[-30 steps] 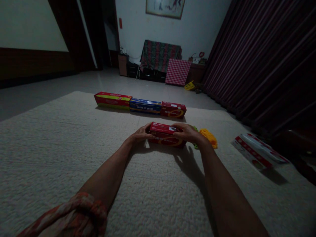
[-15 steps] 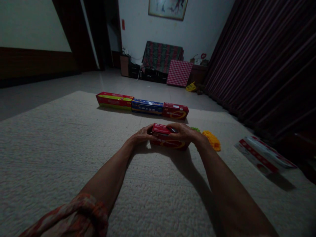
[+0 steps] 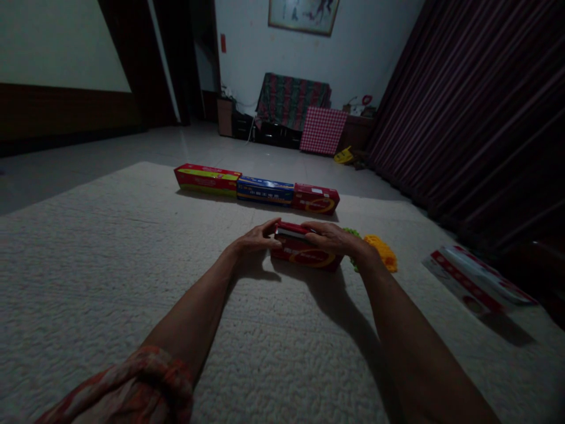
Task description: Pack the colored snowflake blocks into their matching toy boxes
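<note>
A small red cardboard box with a yellow curved stripe sits on the cream quilted cover in front of me. Its top flap is tilted up a little, and a pale strip shows below its near edge. My left hand grips the left end, thumb on the near side and fingers at the flap. Over the right part of the top, my right hand is closed on the box and the flap's edge. Its palm hides the box's upper right corner.
Beyond stand three boxes end to end: a red and yellow-green one, a blue one and a red one. Right of my right hand lie green and orange knitted-looking items. A white and red carton lies farther right.
The box's top flap has tilted upward, so its printed face shows less and a pale strip appears. My left fingers have risen slightly with it. The other boxes stay put.
</note>
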The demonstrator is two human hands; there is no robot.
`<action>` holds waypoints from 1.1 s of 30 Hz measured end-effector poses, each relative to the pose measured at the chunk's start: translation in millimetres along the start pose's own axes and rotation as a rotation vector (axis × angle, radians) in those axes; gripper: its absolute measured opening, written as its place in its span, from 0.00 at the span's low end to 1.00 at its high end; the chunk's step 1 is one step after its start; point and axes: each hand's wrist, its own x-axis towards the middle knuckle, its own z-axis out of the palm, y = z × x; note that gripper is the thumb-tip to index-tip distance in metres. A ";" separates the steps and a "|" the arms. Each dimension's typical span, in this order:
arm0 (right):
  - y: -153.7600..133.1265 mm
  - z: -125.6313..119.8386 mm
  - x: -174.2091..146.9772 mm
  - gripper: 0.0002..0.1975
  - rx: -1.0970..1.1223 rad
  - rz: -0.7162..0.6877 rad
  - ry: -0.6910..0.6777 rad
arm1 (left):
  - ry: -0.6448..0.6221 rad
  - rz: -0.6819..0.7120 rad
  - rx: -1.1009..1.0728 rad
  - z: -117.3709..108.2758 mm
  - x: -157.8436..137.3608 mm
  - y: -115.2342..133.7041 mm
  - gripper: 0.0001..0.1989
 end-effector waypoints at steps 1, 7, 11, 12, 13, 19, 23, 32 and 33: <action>0.5 0.1 0.2 0.17 0.001 -0.004 0.004 | 0.045 0.011 -0.018 0.3 0.0 1.5 0.47; -13.9 -2.4 -0.9 0.18 -0.117 0.035 -0.029 | 0.103 0.046 -0.072 5.2 4.5 3.8 0.37; -19.1 -3.3 -3.7 0.17 -0.150 0.054 0.025 | 0.129 0.057 -0.144 6.3 5.8 3.4 0.35; -18.5 -2.8 -4.2 0.16 -0.154 0.052 0.037 | 0.144 0.056 -0.146 6.6 5.6 4.3 0.34; -17.7 -2.1 -4.5 0.16 -0.152 0.053 0.047 | 0.159 0.053 -0.139 7.1 5.3 5.5 0.33; -14.4 4.8 -6.3 0.15 -0.109 0.020 0.079 | 0.250 0.093 0.003 11.3 6.5 11.9 0.20; -1.8 4.2 -25.2 0.20 0.003 0.099 0.185 | 0.263 0.173 0.044 10.9 8.3 9.8 0.15; 39.5 18.0 -75.9 0.38 0.376 0.306 0.356 | 0.290 0.157 0.015 8.7 9.8 4.3 0.16; 39.8 20.4 -76.1 0.37 0.414 0.311 0.371 | 0.294 0.154 0.016 8.9 9.8 4.5 0.16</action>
